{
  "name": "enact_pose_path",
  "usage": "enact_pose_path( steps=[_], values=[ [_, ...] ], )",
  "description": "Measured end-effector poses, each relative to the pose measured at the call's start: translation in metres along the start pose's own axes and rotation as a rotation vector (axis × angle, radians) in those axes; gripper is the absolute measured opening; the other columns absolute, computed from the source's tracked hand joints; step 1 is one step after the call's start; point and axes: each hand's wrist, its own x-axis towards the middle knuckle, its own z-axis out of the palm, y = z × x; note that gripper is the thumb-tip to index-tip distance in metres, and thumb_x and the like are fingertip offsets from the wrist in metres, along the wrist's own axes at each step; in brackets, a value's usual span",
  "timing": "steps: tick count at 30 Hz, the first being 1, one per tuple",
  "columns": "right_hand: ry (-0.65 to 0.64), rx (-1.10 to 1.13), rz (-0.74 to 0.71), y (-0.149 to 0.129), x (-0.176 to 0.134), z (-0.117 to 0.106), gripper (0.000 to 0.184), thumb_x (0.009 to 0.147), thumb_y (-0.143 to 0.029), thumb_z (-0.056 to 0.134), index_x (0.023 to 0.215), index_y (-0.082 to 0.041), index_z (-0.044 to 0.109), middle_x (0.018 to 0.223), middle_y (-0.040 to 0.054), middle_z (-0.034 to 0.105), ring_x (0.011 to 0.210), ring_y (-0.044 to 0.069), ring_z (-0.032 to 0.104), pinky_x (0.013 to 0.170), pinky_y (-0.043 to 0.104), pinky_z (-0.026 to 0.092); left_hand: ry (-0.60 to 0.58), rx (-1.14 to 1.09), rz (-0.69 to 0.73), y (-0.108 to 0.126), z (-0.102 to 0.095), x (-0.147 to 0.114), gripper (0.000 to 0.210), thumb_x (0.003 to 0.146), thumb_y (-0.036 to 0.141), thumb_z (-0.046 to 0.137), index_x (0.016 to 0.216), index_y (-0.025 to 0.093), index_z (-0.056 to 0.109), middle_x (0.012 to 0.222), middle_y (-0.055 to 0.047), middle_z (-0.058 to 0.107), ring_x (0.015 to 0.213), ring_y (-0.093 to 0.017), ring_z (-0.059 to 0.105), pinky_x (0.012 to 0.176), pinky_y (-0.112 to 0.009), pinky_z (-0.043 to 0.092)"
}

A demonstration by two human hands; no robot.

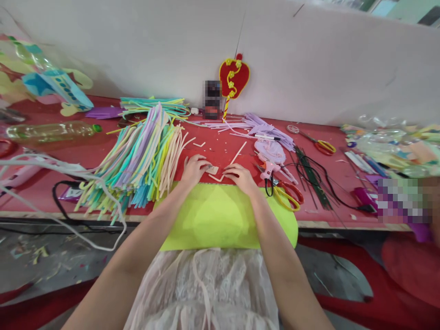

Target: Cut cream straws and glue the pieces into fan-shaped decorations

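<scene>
Both my hands rest over the red table, close to its front edge. My left hand [196,170] lies with its fingers apart, its fingertips beside a small pale printed piece [211,169]. My right hand [241,177] has loosely bent fingers spread on the table. Its fingertips are close to a bent cream chenille stem [216,178]; whether they touch it I cannot tell. A straight pale stem [239,152] lies just beyond that hand, and a short bent stem [199,144] lies farther back. Under my forearms a lime-green sheet [216,217] covers the table edge and my lap.
A big pile of coloured chenille stems [137,160] stands left. To the right are a pink glue gun [270,169], yellow-and-red-handled pliers [290,197], lilac stems [264,126], scissors [325,146] and a black cable [323,176]. A red fan-shaped decoration [234,78] stands behind. A plastic bottle [51,131] lies left.
</scene>
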Motion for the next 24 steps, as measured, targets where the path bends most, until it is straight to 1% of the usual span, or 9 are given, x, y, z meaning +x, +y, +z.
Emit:
enact_pose_path(
  steps=[3, 5, 9, 12, 14, 16, 19, 22, 24],
  values=[
    [-0.001, -0.021, -0.004, -0.002, -0.001, 0.000, 0.019, 0.087, -0.028, 0.053, 0.090, -0.023, 0.071, 0.100, 0.0073, 0.065, 0.095, 0.018, 0.060, 0.089, 0.035, 0.047, -0.001, -0.012, 0.025, 0.005, 0.000, -0.001, 0.022, 0.087, 0.029, 0.050, 0.098, 0.033, 0.068, 0.119, 0.001, 0.058, 0.117, -0.020, 0.048, 0.111, -0.044, 0.015],
    [0.004, -0.036, -0.001, -0.004, -0.001, 0.001, 0.019, 0.087, -0.028, 0.053, 0.089, -0.022, 0.071, 0.099, 0.0075, 0.065, 0.095, 0.018, 0.060, 0.089, 0.036, 0.047, 0.013, -0.019, 0.007, 0.006, -0.002, -0.003, 0.022, 0.087, 0.028, 0.050, 0.101, 0.032, 0.067, 0.121, 0.000, 0.057, 0.118, -0.020, 0.047, 0.110, -0.045, 0.016],
    [-0.007, -0.067, -0.022, -0.009, 0.000, 0.004, 0.021, 0.088, -0.027, 0.050, 0.090, -0.022, 0.069, 0.098, 0.0074, 0.064, 0.095, 0.019, 0.059, 0.089, 0.037, 0.047, 0.060, -0.033, -0.060, 0.002, -0.008, -0.005, 0.019, 0.086, 0.030, 0.050, 0.095, 0.026, 0.067, 0.113, -0.003, 0.060, 0.112, -0.021, 0.051, 0.108, -0.043, 0.025],
    [-0.021, -0.097, -0.066, -0.013, 0.001, 0.008, 0.023, 0.090, -0.027, 0.046, 0.094, -0.022, 0.068, 0.099, 0.0072, 0.063, 0.097, 0.019, 0.057, 0.089, 0.035, 0.047, 0.076, -0.055, -0.059, -0.005, -0.011, -0.007, 0.020, 0.085, 0.033, 0.051, 0.093, 0.023, 0.067, 0.107, -0.004, 0.062, 0.106, -0.020, 0.053, 0.104, -0.040, 0.032],
    [-0.028, -0.118, -0.093, -0.013, 0.001, 0.011, 0.024, 0.091, -0.027, 0.044, 0.097, -0.021, 0.067, 0.101, 0.0074, 0.062, 0.098, 0.019, 0.056, 0.089, 0.034, 0.046, 0.065, -0.056, -0.051, -0.007, -0.011, -0.008, 0.020, 0.085, 0.034, 0.052, 0.092, 0.023, 0.067, 0.106, -0.004, 0.062, 0.105, -0.020, 0.054, 0.103, -0.039, 0.033],
    [-0.040, -0.142, -0.112, -0.013, 0.001, 0.014, 0.024, 0.091, -0.026, 0.043, 0.099, -0.020, 0.066, 0.103, 0.0076, 0.062, 0.099, 0.019, 0.055, 0.090, 0.034, 0.046, 0.045, -0.039, -0.053, -0.006, -0.011, -0.009, 0.020, 0.083, 0.037, 0.054, 0.092, 0.024, 0.067, 0.108, -0.004, 0.061, 0.109, -0.021, 0.052, 0.105, -0.041, 0.030],
    [-0.061, -0.180, -0.114, -0.011, 0.002, 0.015, 0.025, 0.092, -0.023, 0.042, 0.100, -0.021, 0.065, 0.106, 0.0069, 0.061, 0.102, 0.019, 0.053, 0.092, 0.034, 0.045, 0.018, -0.007, -0.056, 0.000, -0.010, -0.012, 0.023, 0.079, 0.043, 0.058, 0.093, 0.026, 0.066, 0.113, -0.003, 0.059, 0.114, -0.023, 0.049, 0.109, -0.047, 0.020],
    [-0.070, -0.192, -0.099, -0.010, 0.003, 0.015, 0.026, 0.092, -0.021, 0.042, 0.103, -0.023, 0.064, 0.108, 0.0061, 0.060, 0.104, 0.019, 0.052, 0.092, 0.035, 0.045, -0.021, 0.015, -0.030, 0.006, -0.010, -0.015, 0.035, 0.071, 0.049, 0.065, 0.098, 0.027, 0.064, 0.119, -0.004, 0.056, 0.116, -0.025, 0.047, 0.111, -0.048, 0.014],
    [-0.054, -0.194, -0.088, -0.010, 0.003, 0.015, 0.025, 0.091, -0.022, 0.043, 0.104, -0.024, 0.064, 0.109, 0.0060, 0.060, 0.104, 0.019, 0.052, 0.093, 0.035, 0.045, -0.040, 0.029, 0.000, 0.009, -0.009, -0.016, 0.045, 0.065, 0.050, 0.069, 0.103, 0.027, 0.062, 0.122, -0.005, 0.054, 0.119, -0.026, 0.045, 0.112, -0.047, 0.012]
  ],
)
